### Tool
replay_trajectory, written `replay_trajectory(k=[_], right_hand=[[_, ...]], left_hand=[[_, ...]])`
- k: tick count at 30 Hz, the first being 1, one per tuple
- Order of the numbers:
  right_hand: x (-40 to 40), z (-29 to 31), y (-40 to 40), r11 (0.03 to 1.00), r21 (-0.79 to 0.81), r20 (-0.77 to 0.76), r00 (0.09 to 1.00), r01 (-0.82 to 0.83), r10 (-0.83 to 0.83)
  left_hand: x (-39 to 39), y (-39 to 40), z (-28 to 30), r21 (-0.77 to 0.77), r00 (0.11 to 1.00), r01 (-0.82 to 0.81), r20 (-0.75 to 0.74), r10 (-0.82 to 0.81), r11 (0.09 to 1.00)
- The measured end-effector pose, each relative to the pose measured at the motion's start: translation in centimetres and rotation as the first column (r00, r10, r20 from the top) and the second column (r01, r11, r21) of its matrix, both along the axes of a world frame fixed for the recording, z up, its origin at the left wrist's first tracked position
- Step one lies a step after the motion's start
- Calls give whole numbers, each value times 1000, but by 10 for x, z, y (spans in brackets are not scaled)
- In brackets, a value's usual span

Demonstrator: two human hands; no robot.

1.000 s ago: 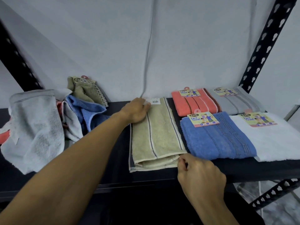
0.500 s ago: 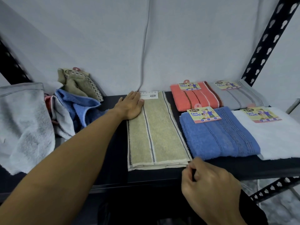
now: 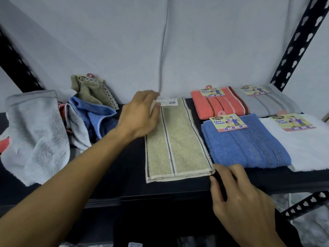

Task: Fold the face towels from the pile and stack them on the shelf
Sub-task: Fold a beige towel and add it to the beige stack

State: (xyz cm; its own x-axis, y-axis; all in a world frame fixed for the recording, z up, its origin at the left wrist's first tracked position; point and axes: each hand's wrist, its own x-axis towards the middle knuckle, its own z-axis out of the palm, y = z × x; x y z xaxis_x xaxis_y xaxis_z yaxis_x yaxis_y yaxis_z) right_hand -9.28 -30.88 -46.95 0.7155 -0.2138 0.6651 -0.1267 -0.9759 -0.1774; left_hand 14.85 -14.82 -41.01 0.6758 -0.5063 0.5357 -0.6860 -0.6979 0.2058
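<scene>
A beige face towel point(image 3: 178, 139) with dark stripes lies folded into a long strip on the black shelf point(image 3: 124, 175), its white label at the far end. My left hand point(image 3: 140, 114) sits on its far left corner, fingers curled over the far edge and thumb by the label. At the near right corner is my right hand point(image 3: 233, 195), loosely curled, its thumb tip touching the corner and nothing between thumb and fingers. The pile of unfolded towels point(image 3: 85, 120) in grey, blue, olive and coral lies at the left.
Folded, labelled towels lie to the right: coral point(image 3: 219, 106) and grey point(image 3: 267, 102) at the back, blue point(image 3: 245, 145) and white point(image 3: 302, 147) in front. A perforated black upright point(image 3: 299, 41) stands at the back right. A grey wall closes the back.
My left hand went from lying flat on the far corner to curling over it. My right hand let go of the near right corner, drew back, then came close to it again.
</scene>
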Motion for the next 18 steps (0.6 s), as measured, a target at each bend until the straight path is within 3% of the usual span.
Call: replay_trajectory(k=[3,7,12,18], right_hand=[[3,3,-7,996,-46,-93,993,-73,69],[12,4,-8,989,-73,-194,975,-126,110],[15,5,-5,988,-89,-243,965,-128,103],[14,8,-2,984,-105,-206,971,-146,122]], left_hand=[[-53,26,3,-46,986,163,-38,-164,986],[-114,54,-8,141,965,258,-76,-249,956],[-129,69,-22,309,965,252,-15,-260,917],[-136,69,-26,267,975,187,67,-211,945]])
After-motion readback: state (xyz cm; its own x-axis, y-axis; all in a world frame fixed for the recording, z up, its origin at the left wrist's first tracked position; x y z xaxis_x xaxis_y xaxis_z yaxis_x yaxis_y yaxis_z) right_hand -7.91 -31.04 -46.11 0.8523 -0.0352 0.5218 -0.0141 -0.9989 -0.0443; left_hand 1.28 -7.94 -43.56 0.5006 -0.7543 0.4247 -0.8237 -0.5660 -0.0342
